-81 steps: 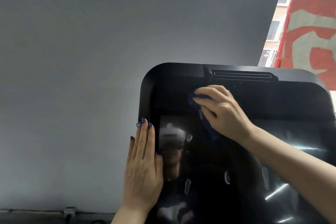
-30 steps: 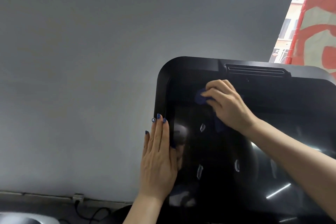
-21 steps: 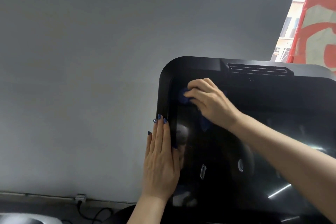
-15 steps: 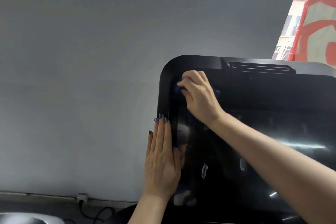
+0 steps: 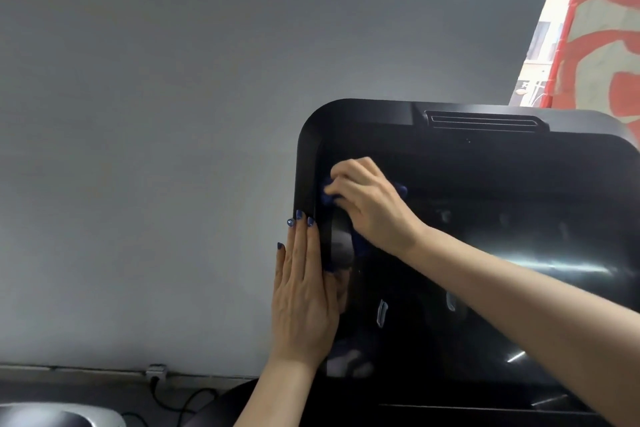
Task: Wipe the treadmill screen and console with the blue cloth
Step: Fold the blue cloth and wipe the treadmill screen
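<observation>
Two hands on the screen [image 5: 485,288]: right hand [image 5: 372,204] bunches the blue cloth [image 5: 327,198] under curled fingers near the top-left corner; left hand [image 5: 304,295] lies flat, fingers straight, along the left edge.

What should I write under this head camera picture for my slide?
Right hand rubs a blue cloth on the treadmill screen's top left corner while the left hand lies flat on its edge.

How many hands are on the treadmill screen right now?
2. The left hand lies flat along the treadmill screen's left edge; the right hand presses the blue cloth near its upper-left corner.
</observation>
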A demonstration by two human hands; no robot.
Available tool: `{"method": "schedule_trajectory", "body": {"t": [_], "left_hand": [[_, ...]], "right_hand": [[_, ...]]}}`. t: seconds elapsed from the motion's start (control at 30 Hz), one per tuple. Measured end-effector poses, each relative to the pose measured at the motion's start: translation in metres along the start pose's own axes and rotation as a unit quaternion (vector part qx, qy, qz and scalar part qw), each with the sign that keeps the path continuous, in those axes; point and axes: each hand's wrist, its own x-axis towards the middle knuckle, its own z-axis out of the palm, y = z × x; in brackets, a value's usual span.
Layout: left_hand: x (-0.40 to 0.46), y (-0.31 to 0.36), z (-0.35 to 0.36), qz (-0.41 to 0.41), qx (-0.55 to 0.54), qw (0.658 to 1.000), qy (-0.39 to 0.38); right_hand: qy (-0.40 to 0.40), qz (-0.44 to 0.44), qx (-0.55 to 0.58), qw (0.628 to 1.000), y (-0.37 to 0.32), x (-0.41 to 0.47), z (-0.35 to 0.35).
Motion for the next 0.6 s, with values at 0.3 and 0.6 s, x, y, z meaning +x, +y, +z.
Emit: {"method": "schedule_trajectory", "body": {"t": [0.3,0.6], "left_hand": [[-0.004,-0.003,0.002,-0.002,-0.009,1.000,-0.002],[-0.010,-0.005,0.003,0.003,-0.003,1.000,-0.001]], "right_hand": [[0.070,0.081,-0.005,0.994,0.000,0.014,0.009],[0.011,-0.003,-0.015,1.000,0.019,0.005,-0.011]]}}
